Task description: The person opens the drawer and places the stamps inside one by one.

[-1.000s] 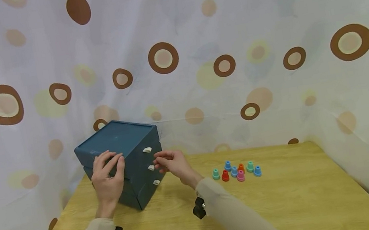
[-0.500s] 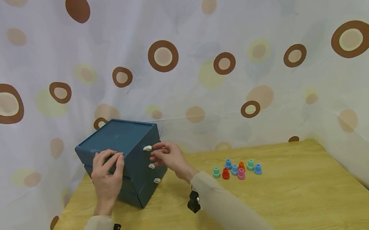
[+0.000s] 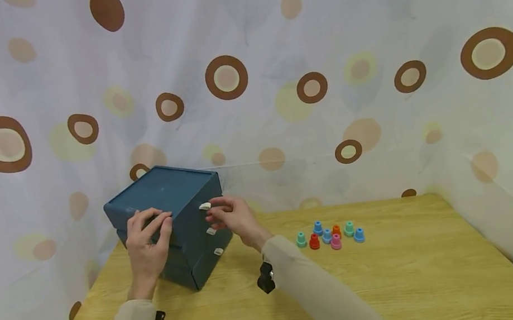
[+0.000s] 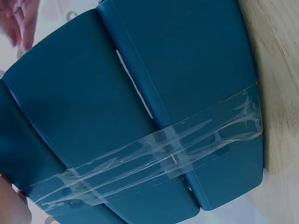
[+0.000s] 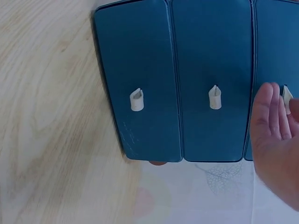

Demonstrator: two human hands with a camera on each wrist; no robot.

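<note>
A dark blue three-drawer unit [image 3: 162, 190] stands on the left of the table, its drawer fronts facing right with white pull tabs. My left hand [image 3: 147, 246] rests against the near top edge, bent fingers on top and thumb by the side. Only a bit of that hand [image 4: 11, 205] enters the left wrist view. At the top drawer, my right hand [image 3: 238, 221] holds the pull tab [image 3: 205, 206] between fingers and thumb. The right wrist view shows that tab [image 5: 287, 99] between them. Below are the middle tab [image 5: 215, 98] and bottom tab [image 5: 137, 100]. All drawers appear closed.
Several small coloured cone-shaped pegs, among them a red one [image 3: 314, 242] and a pink one [image 3: 336, 242], stand together right of the unit on the wooden table [image 3: 407, 270]. Clear tape [image 4: 163, 151] runs across the unit's side. A patterned curtain [image 3: 254, 24] hangs behind.
My right hand has risen from beside the middle tab to the top tab, and its fingers have closed in on it. The left hand stays at the unit's edge.
</note>
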